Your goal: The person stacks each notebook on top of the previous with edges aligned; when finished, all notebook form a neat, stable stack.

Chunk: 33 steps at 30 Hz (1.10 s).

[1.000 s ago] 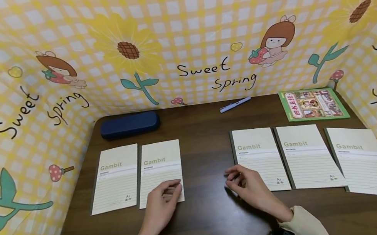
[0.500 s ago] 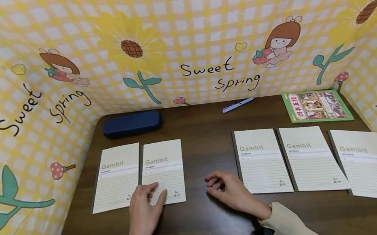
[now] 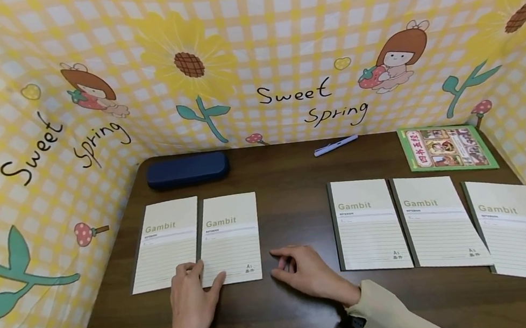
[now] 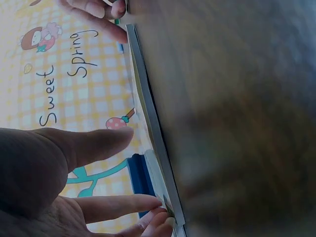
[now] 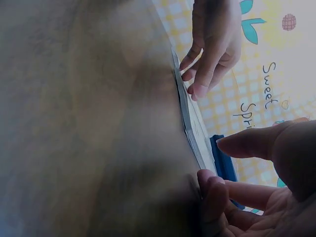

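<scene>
Two cream Gambit notebooks lie side by side at the left of the table, the outer notebook (image 3: 168, 250) and the inner notebook (image 3: 233, 237). My left hand (image 3: 192, 302) reaches over their near edges, fingertips around the gap between them and thumb at the inner one's lower edge. In the left wrist view its thumb (image 4: 101, 145) is spread from the fingers, which meet the notebooks. Just right of the inner notebook, my right hand (image 3: 307, 272) hovers low with loosely bent fingers and nothing held. The right wrist view shows its fingertips beside the notebook edge (image 5: 197, 148).
At the right lie three similar notebooks: a near one (image 3: 370, 227), a middle one (image 3: 438, 225) and a slanted one (image 3: 522, 237). Along the back are a blue case (image 3: 188, 170), a lilac pen (image 3: 336, 146) and a green-bordered book (image 3: 447, 148). Patterned cloth (image 3: 279, 48) walls the table.
My left hand has moved left from the inner notebook to the gap between the two. My right hand has moved left, from the right-hand notebooks to beside the inner one.
</scene>
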Each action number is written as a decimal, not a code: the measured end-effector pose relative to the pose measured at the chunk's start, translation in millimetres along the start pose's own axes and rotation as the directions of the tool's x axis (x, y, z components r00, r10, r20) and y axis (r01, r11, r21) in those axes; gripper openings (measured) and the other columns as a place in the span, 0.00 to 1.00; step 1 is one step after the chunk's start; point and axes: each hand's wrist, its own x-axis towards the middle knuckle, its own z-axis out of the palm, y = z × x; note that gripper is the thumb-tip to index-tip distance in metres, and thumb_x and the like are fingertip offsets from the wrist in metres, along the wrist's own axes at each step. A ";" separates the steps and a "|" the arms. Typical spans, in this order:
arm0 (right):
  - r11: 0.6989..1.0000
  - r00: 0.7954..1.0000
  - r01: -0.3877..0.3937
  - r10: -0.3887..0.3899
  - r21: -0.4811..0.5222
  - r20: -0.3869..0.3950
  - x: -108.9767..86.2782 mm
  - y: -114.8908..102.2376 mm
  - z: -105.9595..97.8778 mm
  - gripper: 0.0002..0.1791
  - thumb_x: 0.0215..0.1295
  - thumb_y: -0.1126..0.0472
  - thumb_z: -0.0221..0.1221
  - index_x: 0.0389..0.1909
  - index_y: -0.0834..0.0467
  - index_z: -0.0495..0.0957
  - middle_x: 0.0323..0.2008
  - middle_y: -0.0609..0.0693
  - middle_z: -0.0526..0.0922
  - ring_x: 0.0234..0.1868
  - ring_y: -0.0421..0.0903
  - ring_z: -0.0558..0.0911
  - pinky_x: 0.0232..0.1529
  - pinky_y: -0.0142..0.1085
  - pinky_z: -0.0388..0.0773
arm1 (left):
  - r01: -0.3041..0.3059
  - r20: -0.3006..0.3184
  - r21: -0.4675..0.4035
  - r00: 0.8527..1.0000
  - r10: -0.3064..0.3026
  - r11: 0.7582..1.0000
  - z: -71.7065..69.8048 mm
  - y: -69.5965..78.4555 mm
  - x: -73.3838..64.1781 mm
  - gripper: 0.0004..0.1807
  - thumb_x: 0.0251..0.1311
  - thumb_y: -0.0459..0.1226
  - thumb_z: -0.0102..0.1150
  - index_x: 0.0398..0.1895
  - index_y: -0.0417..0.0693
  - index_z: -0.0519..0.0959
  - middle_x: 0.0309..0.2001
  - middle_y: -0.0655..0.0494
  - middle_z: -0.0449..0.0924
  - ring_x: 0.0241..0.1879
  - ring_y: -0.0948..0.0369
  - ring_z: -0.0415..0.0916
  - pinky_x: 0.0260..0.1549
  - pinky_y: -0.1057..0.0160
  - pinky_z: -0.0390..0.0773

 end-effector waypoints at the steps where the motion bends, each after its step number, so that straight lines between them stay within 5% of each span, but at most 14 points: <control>1: 1.000 1.000 -0.001 0.001 -0.008 0.004 0.9 -0.8 1.1 0.23 0.68 0.58 0.68 0.61 0.63 0.83 0.33 0.44 0.86 0.24 0.30 0.75 0.29 0.26 0.75 | 0.005 0.004 0.005 1.000 -0.005 1.000 -0.3 -0.2 0.5 0.34 0.65 0.44 0.71 0.63 0.23 0.76 0.57 0.25 0.73 0.54 0.31 0.73 0.51 0.37 0.74; 9: 1.000 0.999 0.004 -0.003 -0.025 0.047 5.2 -7.3 9.3 0.26 0.69 0.57 0.68 0.65 0.61 0.80 0.29 0.43 0.84 0.22 0.31 0.72 0.28 0.26 0.72 | 0.060 -0.011 0.055 0.998 -0.059 0.997 0.0 -1.9 5.5 0.35 0.65 0.46 0.70 0.63 0.23 0.76 0.55 0.23 0.72 0.45 0.30 0.76 0.41 0.36 0.78; 17: 1.000 0.999 -0.028 0.028 0.010 0.031 5.3 -9.7 11.2 0.26 0.68 0.58 0.68 0.64 0.63 0.81 0.31 0.44 0.84 0.24 0.30 0.74 0.29 0.26 0.73 | 0.080 -0.010 -0.018 0.997 -0.081 0.997 0.8 -5.0 8.5 0.33 0.64 0.44 0.70 0.62 0.26 0.78 0.51 0.27 0.77 0.43 0.37 0.80 0.38 0.41 0.78; 22: 0.990 0.997 -0.082 0.082 0.115 0.008 4.9 -6.9 11.6 0.23 0.67 0.60 0.67 0.61 0.64 0.82 0.37 0.48 0.88 0.29 0.32 0.78 0.33 0.26 0.75 | 0.091 0.018 -0.069 0.996 -0.090 0.993 0.7 -7.8 7.3 0.33 0.63 0.44 0.71 0.63 0.28 0.77 0.48 0.33 0.79 0.41 0.46 0.81 0.39 0.47 0.77; 28: 0.929 0.978 -0.201 0.207 0.311 0.017 1.2 -11.2 8.4 0.25 0.66 0.62 0.67 0.63 0.66 0.80 0.43 0.55 0.86 0.26 0.40 0.78 0.24 0.32 0.77 | 0.105 0.102 -0.153 0.991 -0.090 0.983 -4.0 -9.2 7.8 0.33 0.65 0.44 0.70 0.66 0.30 0.77 0.51 0.32 0.81 0.45 0.46 0.84 0.46 0.45 0.81; 33: 0.876 0.957 -0.274 0.290 0.397 0.022 -1.7 -20.6 4.6 0.29 0.64 0.62 0.68 0.65 0.67 0.78 0.52 0.62 0.83 0.29 0.42 0.79 0.22 0.35 0.77 | 0.168 0.189 -0.341 0.976 -0.107 0.925 -11.6 -8.9 8.5 0.31 0.69 0.41 0.67 0.69 0.31 0.74 0.58 0.30 0.82 0.55 0.40 0.83 0.57 0.45 0.82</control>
